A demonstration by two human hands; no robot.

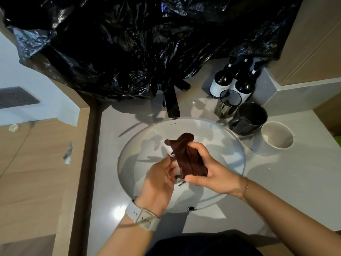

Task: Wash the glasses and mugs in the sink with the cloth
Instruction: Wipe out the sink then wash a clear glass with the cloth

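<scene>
basin (217,137) open | faucet (172,106) behind | mugs (249,119) right rim

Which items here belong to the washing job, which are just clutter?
Job: brown cloth gripped by right hand, left hand alongside; sink; tap; glass; black mug; white mug.
Clutter: black plastic sheet; three pump bottles; wall socket.

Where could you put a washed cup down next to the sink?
Bare counter lies right of the sink, nearer than the white mug. The back right corner is crowded: black mug, glass, bottles.
</scene>
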